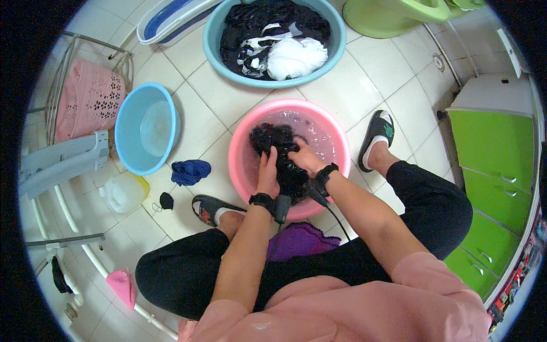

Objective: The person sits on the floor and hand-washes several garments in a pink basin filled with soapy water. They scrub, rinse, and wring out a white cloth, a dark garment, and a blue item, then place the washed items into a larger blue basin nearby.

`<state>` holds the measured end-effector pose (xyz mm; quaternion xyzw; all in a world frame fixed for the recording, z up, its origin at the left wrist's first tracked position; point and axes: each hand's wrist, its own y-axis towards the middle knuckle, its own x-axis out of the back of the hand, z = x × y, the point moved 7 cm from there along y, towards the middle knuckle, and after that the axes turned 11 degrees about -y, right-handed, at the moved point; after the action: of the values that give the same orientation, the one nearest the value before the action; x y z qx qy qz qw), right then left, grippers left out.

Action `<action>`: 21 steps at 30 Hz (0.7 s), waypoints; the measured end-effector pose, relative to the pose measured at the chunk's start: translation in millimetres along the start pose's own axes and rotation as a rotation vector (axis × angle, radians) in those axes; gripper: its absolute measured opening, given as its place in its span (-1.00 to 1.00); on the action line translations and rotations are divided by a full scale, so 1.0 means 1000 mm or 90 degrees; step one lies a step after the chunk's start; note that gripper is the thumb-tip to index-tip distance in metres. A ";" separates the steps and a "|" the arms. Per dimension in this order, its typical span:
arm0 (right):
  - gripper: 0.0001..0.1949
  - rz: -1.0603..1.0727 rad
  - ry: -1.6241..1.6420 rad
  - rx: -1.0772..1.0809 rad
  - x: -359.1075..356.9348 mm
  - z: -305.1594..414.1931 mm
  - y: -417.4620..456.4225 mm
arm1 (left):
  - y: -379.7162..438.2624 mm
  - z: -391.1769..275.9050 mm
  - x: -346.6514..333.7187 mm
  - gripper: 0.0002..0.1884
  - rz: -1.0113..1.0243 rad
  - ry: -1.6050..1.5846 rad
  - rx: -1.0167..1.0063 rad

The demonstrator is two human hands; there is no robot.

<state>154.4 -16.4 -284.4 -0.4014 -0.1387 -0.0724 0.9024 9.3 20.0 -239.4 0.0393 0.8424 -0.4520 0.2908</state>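
Observation:
A pink plastic basin [236, 171] stands on the tiled floor between my feet, with water in it. In the water lies a bunched, wet black cloth item [273, 137], probably a garment. My left hand [268, 173] presses on its near left side, fingers pointing away from me. My right hand [305, 158] grips its right side, with the fingertips partly hidden in the dark folds. Each wrist wears a black strap with a small device. A cable hangs from the right one over the basin's near rim.
Beyond stands a teal basin [209, 47] of black and white laundry. At left are a blue basin [147, 128], a navy cloth [191, 172], a plastic jug [124, 193] and a pink basket [81, 102]. Green cabinets [491, 145] line the right; a green tub [376, 19] is at the back.

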 end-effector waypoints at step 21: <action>-0.32 -0.224 -0.156 0.010 0.029 0.035 -0.041 | -0.003 -0.036 0.037 0.06 -0.047 0.536 -0.382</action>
<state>165.4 -18.3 -224.2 -0.3696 -0.3156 -0.1782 0.8556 -38.8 39.0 -241.2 0.1031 0.9797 -0.1458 -0.0907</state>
